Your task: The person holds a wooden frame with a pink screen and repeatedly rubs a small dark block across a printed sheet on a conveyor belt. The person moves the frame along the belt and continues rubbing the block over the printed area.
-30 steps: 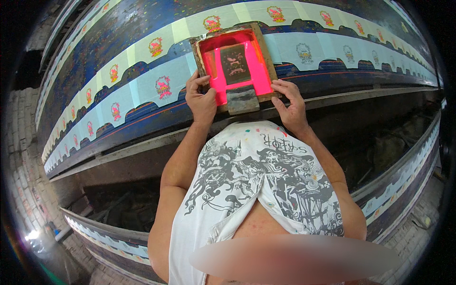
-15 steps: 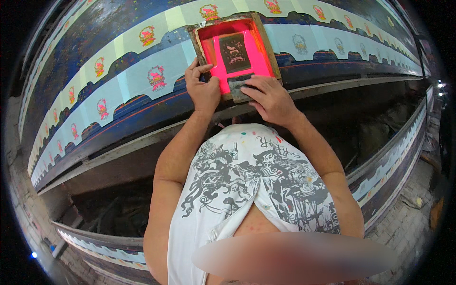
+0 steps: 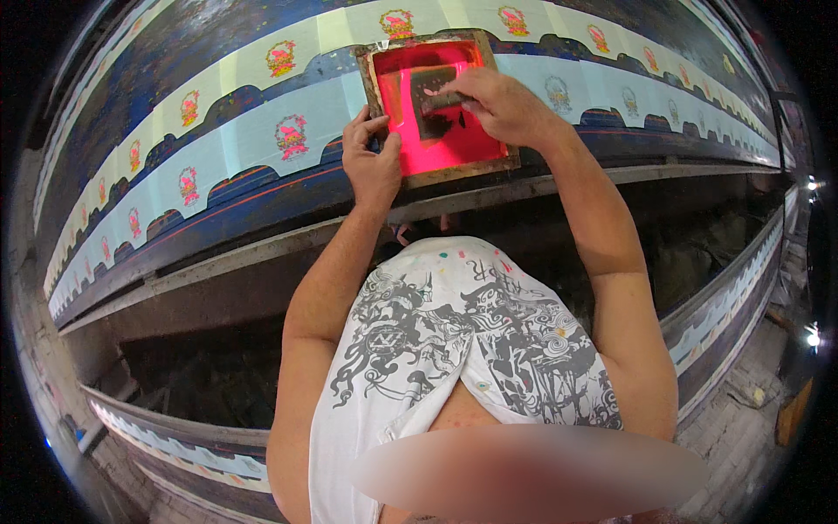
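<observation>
A wooden screen-printing frame (image 3: 464,172) lies on the light-blue fabric pieces, its mesh coated with bright pink ink (image 3: 408,155) around a dark window. My left hand (image 3: 371,166) grips the frame's left side, fingers curled over the edge and thumb near the ink. Inside the frame, my right hand (image 3: 511,109) is closed on a squeegee (image 3: 443,102); the fingers partly cover it. The squeegee sits across the upper middle of the mesh, over the dark window. Left of the frame, a light-blue piece bears a pink motif (image 3: 291,136).
A long, dark, paint-spotted print table (image 3: 201,79) carries rows of pale yellow pieces (image 3: 240,70) and light-blue pieces. Right of the frame, a light-blue piece shows only a grey outline motif (image 3: 557,93). A ledge (image 3: 236,243) runs along the table's near side. Another table (image 3: 201,445) with pieces stands behind me.
My right hand has moved the squeegee from the frame's near edge up to the upper middle of the mesh. My left hand keeps its hold on the frame's left side.
</observation>
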